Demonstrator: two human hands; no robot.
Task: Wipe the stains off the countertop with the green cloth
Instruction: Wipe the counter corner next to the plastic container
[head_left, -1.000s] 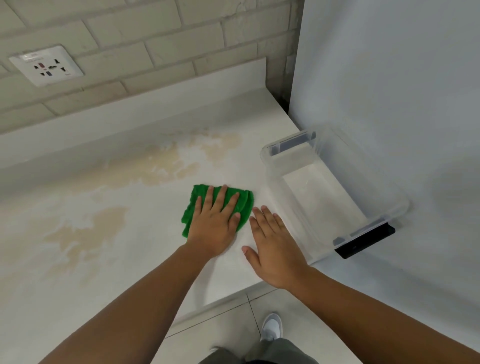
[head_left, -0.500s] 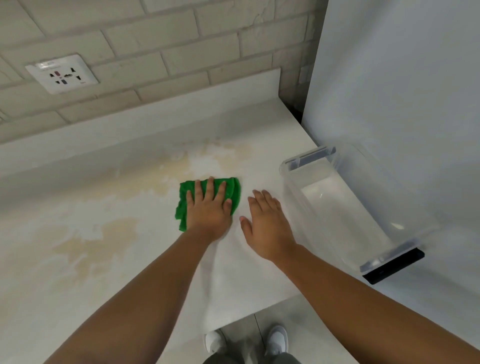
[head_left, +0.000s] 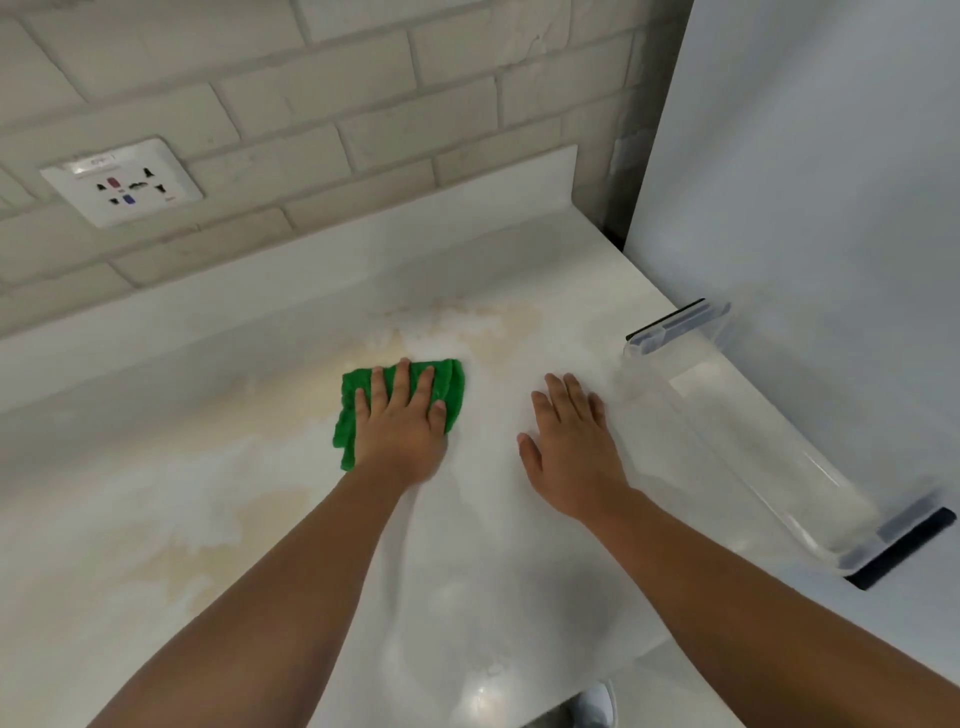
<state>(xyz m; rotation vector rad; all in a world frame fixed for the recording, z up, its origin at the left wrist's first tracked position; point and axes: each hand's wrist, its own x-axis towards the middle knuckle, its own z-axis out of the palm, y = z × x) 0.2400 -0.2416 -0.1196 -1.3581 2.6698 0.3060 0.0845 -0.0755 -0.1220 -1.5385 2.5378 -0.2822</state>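
We record the cloth (head_left: 449, 387) flat on the countertop (head_left: 467, 597), well left of the tub (head_left: 727, 467). The left hand (head_left: 400, 426) presses on top of it, fingers straight and spread, curled round nothing. The right hand (head_left: 571, 457) lies palm-down and flat on bare surface just left of the tub, holding nothing. Compared with 1 s ago, the cloth has travelled away from the front edge. Its far edge now sits on the tan stain band (head_left: 498, 325) left of the tub's far end, whereas 1 s ago it lay short of that band. The gap between the 2 hands has also widened, with the right hand now closer to the tub. We judge this to be a forward stroke just reaching the band, so cleaning there has barely begun. A 2nd tan patch (head_left: 260, 519), further left of the tub and nearer the front edge, appears unwiped, so most of the work remains.
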